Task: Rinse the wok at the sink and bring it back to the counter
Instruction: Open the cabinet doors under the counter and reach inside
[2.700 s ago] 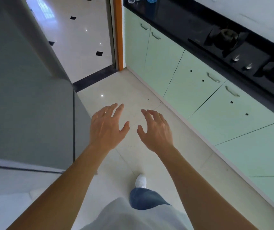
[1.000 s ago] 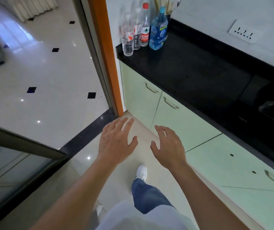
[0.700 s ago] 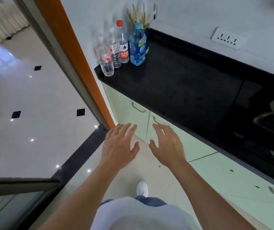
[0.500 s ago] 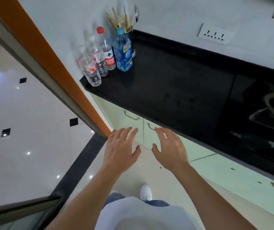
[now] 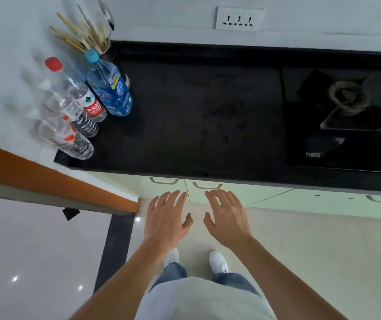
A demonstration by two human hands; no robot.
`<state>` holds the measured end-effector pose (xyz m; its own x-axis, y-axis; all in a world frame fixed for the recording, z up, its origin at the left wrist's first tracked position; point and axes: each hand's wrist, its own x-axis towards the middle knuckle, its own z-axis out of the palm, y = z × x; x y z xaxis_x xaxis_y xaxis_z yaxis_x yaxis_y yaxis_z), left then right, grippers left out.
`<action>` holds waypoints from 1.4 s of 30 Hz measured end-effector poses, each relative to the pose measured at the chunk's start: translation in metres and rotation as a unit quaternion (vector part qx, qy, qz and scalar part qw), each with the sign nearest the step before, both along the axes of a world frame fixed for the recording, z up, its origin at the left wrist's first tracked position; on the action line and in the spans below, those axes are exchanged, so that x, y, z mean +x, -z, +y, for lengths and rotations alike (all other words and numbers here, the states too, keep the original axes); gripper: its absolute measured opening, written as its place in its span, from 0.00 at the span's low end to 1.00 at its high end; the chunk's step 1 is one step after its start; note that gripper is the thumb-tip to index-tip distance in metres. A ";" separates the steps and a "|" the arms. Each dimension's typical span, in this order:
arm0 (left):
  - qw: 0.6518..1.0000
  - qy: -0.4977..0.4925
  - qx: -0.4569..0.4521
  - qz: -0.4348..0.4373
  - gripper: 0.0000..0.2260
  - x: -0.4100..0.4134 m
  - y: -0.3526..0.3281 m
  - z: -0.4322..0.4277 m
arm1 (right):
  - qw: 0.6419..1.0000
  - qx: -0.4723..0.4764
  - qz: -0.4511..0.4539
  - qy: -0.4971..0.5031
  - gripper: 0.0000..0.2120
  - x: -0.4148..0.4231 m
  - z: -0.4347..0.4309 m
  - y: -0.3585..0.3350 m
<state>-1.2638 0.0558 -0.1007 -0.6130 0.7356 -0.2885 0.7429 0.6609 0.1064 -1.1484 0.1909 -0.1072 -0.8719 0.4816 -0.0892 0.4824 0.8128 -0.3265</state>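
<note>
I face a black counter (image 5: 196, 116) from straight on. No wok and no sink are in view. My left hand (image 5: 166, 221) and my right hand (image 5: 227, 219) are held out side by side, palms down, fingers spread, holding nothing. They hover over the floor just in front of the pale green cabinet doors (image 5: 263, 195), below the counter's front edge.
Several water bottles (image 5: 88, 98) and a holder of chopsticks (image 5: 97, 40) stand at the counter's left end by the wall. A black gas hob with a burner (image 5: 348, 98) is at the right. An orange door frame (image 5: 55, 179) lies at the left. A wall socket (image 5: 239, 18) is above.
The view has turned from along the cabinets to facing the counter squarely; the bottles and hob came into view. Both hands stayed open and side by side in front of me.
</note>
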 end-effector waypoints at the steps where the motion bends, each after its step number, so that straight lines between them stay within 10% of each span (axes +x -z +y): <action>1: 1.000 0.004 -0.002 -0.007 0.29 -0.009 0.007 -0.004 | 1.000 -0.006 -0.004 0.013 0.25 -0.006 -0.004 0.008; 22: 0.997 0.060 0.038 -0.015 0.29 -0.099 0.127 -0.018 | 0.989 -0.025 -0.046 0.138 0.29 -0.072 -0.037 0.127; 42: 0.999 0.039 0.007 -0.023 0.30 -0.008 0.120 -0.184 | 0.995 -0.057 -0.058 0.051 0.19 0.094 -0.073 0.119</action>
<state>-1.2721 -0.1286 -0.2205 -0.5398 0.7851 -0.3037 0.7866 0.5989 0.1502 -1.0546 0.1182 -0.2259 -0.7992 0.5488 -0.2453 0.6009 0.7183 -0.3508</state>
